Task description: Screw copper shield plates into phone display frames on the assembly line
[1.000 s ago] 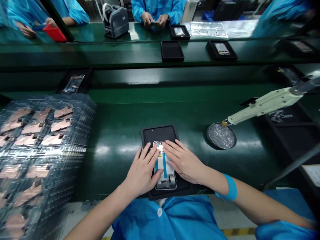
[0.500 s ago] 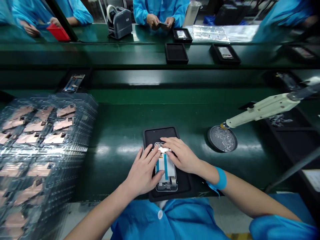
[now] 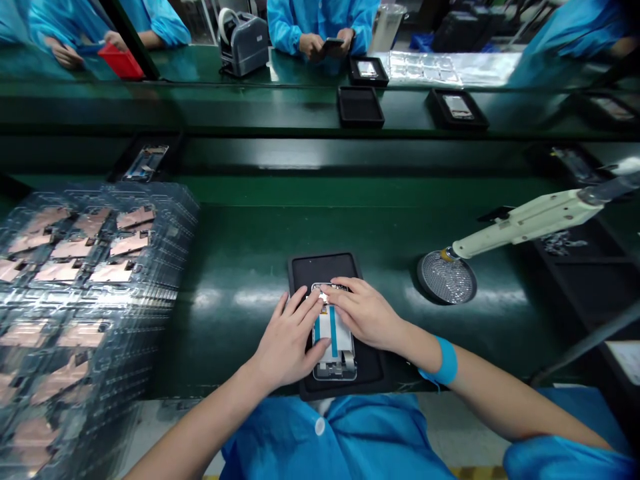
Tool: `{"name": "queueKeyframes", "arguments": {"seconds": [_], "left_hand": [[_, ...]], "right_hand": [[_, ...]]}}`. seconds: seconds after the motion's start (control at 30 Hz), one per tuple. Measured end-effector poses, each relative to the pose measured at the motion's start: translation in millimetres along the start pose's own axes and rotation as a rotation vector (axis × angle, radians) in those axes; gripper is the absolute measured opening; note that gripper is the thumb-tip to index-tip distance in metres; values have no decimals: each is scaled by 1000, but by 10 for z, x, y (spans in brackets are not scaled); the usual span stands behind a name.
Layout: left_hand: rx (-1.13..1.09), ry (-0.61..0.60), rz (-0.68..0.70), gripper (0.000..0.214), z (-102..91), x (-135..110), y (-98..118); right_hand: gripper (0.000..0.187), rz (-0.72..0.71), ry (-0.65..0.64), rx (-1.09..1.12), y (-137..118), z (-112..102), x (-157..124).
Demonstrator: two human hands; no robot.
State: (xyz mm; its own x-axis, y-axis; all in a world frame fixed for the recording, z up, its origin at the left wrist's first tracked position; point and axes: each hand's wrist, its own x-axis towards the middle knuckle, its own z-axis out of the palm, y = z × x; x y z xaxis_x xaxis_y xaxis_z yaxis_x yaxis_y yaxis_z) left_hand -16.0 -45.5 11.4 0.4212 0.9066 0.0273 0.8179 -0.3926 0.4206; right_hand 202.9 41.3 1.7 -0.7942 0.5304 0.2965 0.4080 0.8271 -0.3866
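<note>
An opened phone body (image 3: pixel 343 341), with a white battery and two blue strips, lies in a black foam tray (image 3: pixel 325 268) in front of me. My left hand (image 3: pixel 289 341) rests over its left edge, fingers stretched and spread, the fingertips on the upper part and the thumb near the middle. From the right, my right hand (image 3: pixel 373 315) reaches across the top end, its fingers extended and touching the metal plate there. A blue band (image 3: pixel 445 360) circles my right wrist. What lies directly under the fingertips is hidden.
Clear plastic trays (image 3: pixel 173 220) holding copper-coloured boards are stacked at left. An electric screwdriver (image 3: pixel 530 223) has its tip over a round black dish (image 3: pixel 447 277) at right. Beyond stand a black compartment tray (image 3: pixel 590 280), more foam trays (image 3: pixel 361 107) and co-workers in blue.
My right fingers have shifted slightly up and left over the phone's top end. The left hand stays almost still. Across the bench, a co-worker's hands have tilted a dark flat object.
</note>
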Motion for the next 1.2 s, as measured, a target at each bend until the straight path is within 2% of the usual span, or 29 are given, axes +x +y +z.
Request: {"name": "queueKeyframes", "arguments": {"seconds": [0.1,0.17,0.23,0.3,0.4,0.43,0.5,0.57,0.6,0.63,0.73,0.8,0.97,1.2], "left_hand": [[-3,0,5,63,-16,6,-38],[2,10,0,59,-26,10,-66],[27,20,7,58,-24,25,-82],[67,22,24,62,-5,67,-79],[127,15,29,68,47,235,-42],[142,8,33,68,67,325,-20],[160,-16,58,66,102,542,37],[162,-43,97,65,125,769,108],[160,-50,114,65,132,871,143],[159,-50,126,65,136,958,175],[159,-25,134,62,143,1116,231],[153,-12,136,60,154,1149,230],[86,40,168,55,200,1146,170],[51,144,149,49,273,1138,142]], "right_hand": [[37,-30,-43,-70,-20,-18,10],[37,-68,-38,-29,-17,-71,-5],[38,-91,85,39,18,-174,-57],[41,-41,408,30,97,-323,-142],[46,119,1030,-186,311,-594,-274],[50,178,1166,-259,405,-687,-307],[66,350,1300,-313,621,-866,-346],[83,537,1348,-233,854,-1035,-354],[86,600,1352,-145,966,-1112,-348],[83,638,1330,-30,1066,-1181,-337],[54,666,1170,334,1257,-1299,-288],[41,654,1134,448,1284,-1294,-257],[35,559,1277,349,1223,-1143,-252],[36,575,1288,336,1302,-1029,-322]]}}
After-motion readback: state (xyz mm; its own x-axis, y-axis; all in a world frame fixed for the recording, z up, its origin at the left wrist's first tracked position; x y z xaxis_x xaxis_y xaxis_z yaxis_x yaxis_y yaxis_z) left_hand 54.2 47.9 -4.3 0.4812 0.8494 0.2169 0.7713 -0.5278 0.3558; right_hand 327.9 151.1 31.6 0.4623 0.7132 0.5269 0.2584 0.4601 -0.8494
